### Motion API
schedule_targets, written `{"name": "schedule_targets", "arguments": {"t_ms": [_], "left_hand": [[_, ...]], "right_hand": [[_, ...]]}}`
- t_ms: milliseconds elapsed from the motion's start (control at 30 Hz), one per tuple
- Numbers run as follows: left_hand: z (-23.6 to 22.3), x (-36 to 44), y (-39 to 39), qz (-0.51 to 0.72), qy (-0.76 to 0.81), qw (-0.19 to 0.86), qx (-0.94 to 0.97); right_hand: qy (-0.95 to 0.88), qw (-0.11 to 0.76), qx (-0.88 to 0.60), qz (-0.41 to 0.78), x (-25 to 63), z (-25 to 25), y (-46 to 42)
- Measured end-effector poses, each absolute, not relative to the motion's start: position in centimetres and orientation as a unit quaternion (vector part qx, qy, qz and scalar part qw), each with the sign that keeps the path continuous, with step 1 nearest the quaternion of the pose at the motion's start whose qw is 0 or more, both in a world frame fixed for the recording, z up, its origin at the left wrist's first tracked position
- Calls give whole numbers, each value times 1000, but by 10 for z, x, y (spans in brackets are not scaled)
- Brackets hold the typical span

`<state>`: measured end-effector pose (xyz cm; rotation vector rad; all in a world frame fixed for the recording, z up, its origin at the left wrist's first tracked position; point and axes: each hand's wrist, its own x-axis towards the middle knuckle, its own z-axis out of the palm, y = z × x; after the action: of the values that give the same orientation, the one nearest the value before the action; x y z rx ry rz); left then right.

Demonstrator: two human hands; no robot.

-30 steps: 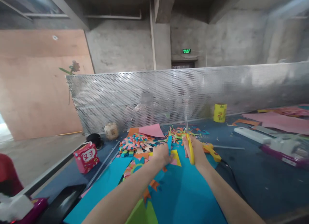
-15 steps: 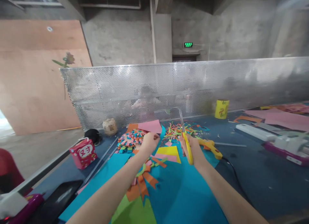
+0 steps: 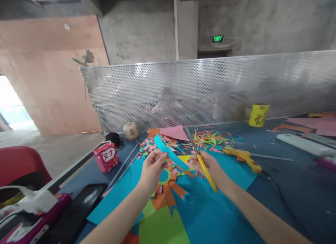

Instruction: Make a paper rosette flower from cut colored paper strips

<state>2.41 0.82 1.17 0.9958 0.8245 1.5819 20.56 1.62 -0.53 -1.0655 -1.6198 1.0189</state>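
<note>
My left hand (image 3: 151, 168) pinches one end of a blue paper strip (image 3: 170, 152) and holds it up over the table. My right hand (image 3: 210, 166) grips yellow-handled scissors (image 3: 201, 162) with the blades pointing up and left, close to the far end of the strip. Under both hands lie large blue paper sheets (image 3: 210, 209) and an orange and green paper flower (image 3: 169, 186). A green sheet (image 3: 161, 226) lies nearest me.
A yellow glue gun (image 3: 243, 157) with a black cord lies right of my right hand. Paper scraps (image 3: 210, 137), a pink sheet (image 3: 174, 132), a red carton (image 3: 106, 156), a yellow tape roll (image 3: 258, 115) and a perforated metal screen (image 3: 210, 86) stand behind. A purple device (image 3: 31, 216) sits near left.
My left hand has lifted the blue strip off the table and drawn it back toward me. My right hand has tilted the scissors leftward toward the strip. The view has swung slightly left.
</note>
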Motion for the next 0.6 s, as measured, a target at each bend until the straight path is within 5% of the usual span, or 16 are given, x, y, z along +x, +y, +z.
{"name": "schedule_targets", "arguments": {"t_ms": [367, 600], "left_hand": [[-2, 30, -4, 649, 361, 553, 378], [3, 32, -6, 627, 358, 573, 387]], "right_hand": [[-661, 468, -385, 443, 195, 9, -1], [-704, 464, -406, 351, 195, -2, 7]]}}
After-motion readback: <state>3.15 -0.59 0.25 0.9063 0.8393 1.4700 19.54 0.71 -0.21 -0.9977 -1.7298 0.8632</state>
